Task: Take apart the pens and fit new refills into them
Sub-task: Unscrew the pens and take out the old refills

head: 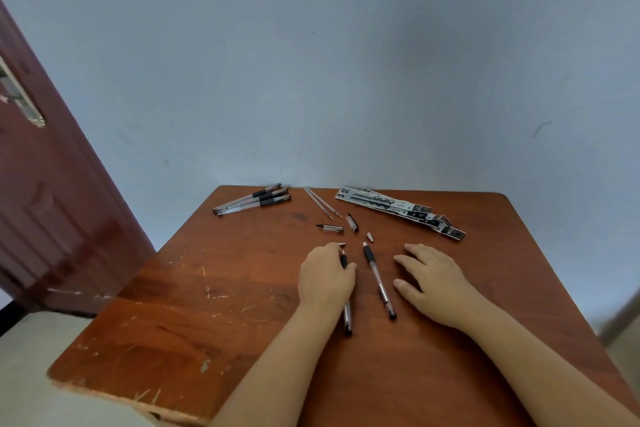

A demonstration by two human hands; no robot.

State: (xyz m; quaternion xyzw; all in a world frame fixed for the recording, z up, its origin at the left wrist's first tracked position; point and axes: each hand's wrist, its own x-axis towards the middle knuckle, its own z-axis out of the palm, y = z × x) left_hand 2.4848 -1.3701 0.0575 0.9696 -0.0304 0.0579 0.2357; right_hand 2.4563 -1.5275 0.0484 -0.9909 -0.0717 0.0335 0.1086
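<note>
My left hand curled round 1 pen barrel on the table. Right hand lay flat, fingers spread, holding nothing, just beside a 2nd barrel. 3 pens far left; refill packs far right.

We see both forearms reaching in from the near edge of the table, bare to the wrists. Our left hand lies palm down near the table's middle, its fingers curled over a pen whose barrel sticks out behind the wrist; whether the thumb closes round it we cannot quite tell. Our right hand rests flat just beside it, toward the right edge, fingers spread and relaxed, holding nothing.
</note>
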